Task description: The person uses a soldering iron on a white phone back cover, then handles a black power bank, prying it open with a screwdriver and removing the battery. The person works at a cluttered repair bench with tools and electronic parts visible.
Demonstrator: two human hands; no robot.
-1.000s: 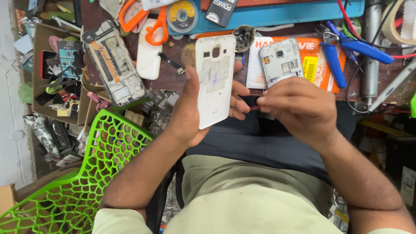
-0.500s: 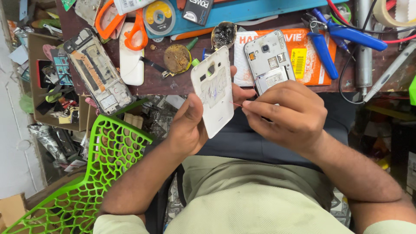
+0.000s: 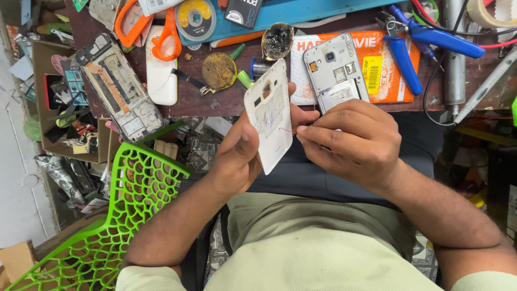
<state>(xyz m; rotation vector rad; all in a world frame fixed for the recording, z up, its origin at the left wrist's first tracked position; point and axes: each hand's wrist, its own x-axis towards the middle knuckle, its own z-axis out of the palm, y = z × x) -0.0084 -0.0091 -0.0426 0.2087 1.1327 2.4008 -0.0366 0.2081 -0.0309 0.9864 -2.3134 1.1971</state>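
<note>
My left hand (image 3: pixel 237 156) grips a white phone back cover (image 3: pixel 269 116), tilted on edge with its inner side facing me. My right hand (image 3: pixel 353 143) holds an opened white phone (image 3: pixel 335 71) with its back exposed, and its fingertips pinch a thin red wire (image 3: pixel 288 130) that touches the cover. Both hands are over my lap, just in front of the dark wooden workbench (image 3: pixel 226 102).
On the bench lie orange scissors (image 3: pixel 144 29), a white phone shell (image 3: pixel 161 73), a stripped phone frame (image 3: pixel 117 89), a tape roll (image 3: pixel 195 19), blue pliers (image 3: pixel 425 40) and an orange packet (image 3: pixel 385 64). A green mesh chair (image 3: pixel 113 215) stands at my left.
The cover has turned further on edge and moved right toward the phone. My right fingers have come down from the phone to pinch the red wire at the cover.
</note>
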